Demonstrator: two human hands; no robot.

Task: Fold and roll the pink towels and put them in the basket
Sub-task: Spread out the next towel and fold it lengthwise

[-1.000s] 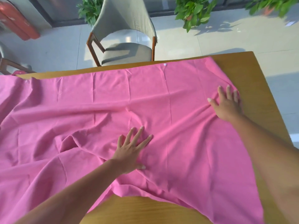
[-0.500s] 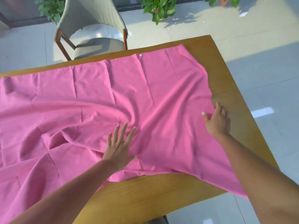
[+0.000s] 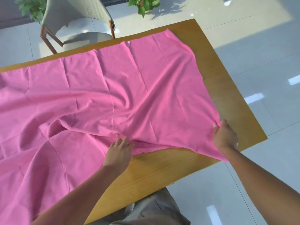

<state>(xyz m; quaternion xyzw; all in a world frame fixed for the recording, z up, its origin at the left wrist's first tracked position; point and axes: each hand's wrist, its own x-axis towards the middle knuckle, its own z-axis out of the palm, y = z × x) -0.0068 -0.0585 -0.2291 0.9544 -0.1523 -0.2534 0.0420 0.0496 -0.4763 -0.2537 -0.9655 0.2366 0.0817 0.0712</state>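
A large pink towel (image 3: 123,88) lies spread and wrinkled over most of the wooden table (image 3: 162,168); its left part runs out of view. My right hand (image 3: 224,135) grips the towel's near right edge close to the corner, with the cloth bunched between thumb and fingers. My left hand (image 3: 120,150) rests at the near edge in the middle, fingers extended onto a raised fold. No basket is in view.
A grey chair with a brown wooden frame (image 3: 78,28) stands behind the table's far edge. Potted plants (image 3: 144,4) sit on the glossy tiled floor beyond. The table's right end (image 3: 227,88) and near strip are bare wood.
My right hand slid back along the right edge toward me and closed on the cloth near the corner. My left hand drew back to the near edge. The camera view tilted further down.
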